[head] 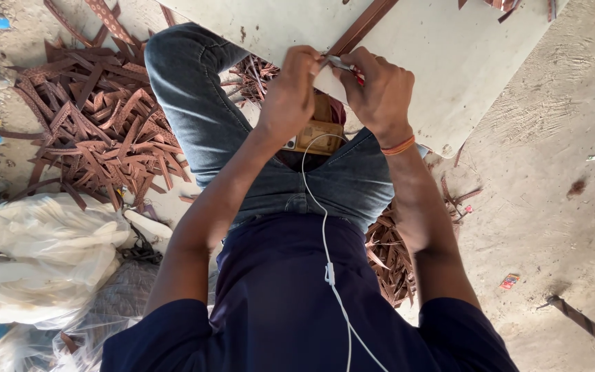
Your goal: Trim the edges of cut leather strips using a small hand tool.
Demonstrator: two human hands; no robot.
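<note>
Item: my left hand pinches brown leather strap at white board near edge; right hand grips small blade; slip risk: cut fingers

Both hands, the left hand and the right hand, crowd together at the near edge of the pale board, which fills the space from 12 to 2 o'clock and carries a brown strap running up toward 12. From 9 to 11 o'clock a heap of brown strips blocks the ground, and white bags stand in the way at 8. The bare concrete floor at 3 to 4 o'clock lies open, with only small scraps on it.
</note>
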